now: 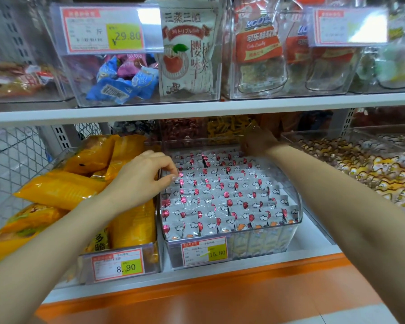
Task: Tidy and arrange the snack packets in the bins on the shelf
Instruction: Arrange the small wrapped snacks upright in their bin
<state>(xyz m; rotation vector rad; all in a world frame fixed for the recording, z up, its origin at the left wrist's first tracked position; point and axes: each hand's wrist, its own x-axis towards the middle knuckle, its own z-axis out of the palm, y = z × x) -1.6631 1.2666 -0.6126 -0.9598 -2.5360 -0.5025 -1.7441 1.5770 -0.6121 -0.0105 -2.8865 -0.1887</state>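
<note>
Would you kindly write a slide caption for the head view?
Left hand and right hand reach into a clear bin of white packets.

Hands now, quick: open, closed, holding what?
Left hand: fingers curled at small white red-printed packets; grip cannot be told.
Right hand: shadowed at back of clear plastic bin; cannot be told.

Two hands are showing: the left hand (138, 181) and the right hand (257, 141). Four price labels (206, 251) are hanging. One white cherry pouch (187, 50) is standing above. The small white packets (220, 197) are lying in dozens, too many to count.
</note>
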